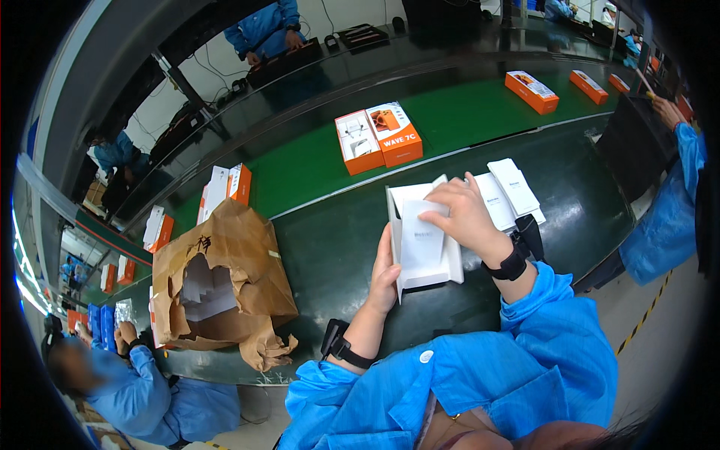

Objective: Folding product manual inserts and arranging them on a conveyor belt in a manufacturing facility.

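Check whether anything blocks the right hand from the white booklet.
Nothing visible does: the right hand has its thumb on the upper part of the white booklet, over the open white box in the left hand.

One paper bag (262, 259) stands at the left edge of the worktop (330, 225). Near the middle: one white box (439, 275), one leaflet (421, 241) over it. Toward the right end: at least two piles (513, 184) of leaflets, sheets uncountable. Orange boxes (531, 94) on the belt (465, 112): three toward its right end, one open at the near edge's middle, at least three toward the left. Two wristbands (512, 264). Two blue packs (107, 327) beyond the worktop's left edge.
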`<action>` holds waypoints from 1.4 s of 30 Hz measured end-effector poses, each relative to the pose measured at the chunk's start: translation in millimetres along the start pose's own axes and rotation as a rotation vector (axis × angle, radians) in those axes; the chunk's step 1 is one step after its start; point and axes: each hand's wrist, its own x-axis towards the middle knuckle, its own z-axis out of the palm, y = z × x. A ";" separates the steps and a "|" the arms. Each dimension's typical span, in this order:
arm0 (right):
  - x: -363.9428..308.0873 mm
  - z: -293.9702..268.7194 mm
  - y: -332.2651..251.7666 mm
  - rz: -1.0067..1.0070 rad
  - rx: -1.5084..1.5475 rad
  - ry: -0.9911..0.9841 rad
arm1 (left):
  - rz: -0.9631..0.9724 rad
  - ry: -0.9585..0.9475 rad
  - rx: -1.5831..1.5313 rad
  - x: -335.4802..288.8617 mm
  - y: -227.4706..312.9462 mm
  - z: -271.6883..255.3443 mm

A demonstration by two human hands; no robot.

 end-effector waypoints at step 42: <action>-29.8 130.9 -6.3 0.366 1.207 -0.103 | -0.139 0.311 0.069 -10.1 -1.0 -57.4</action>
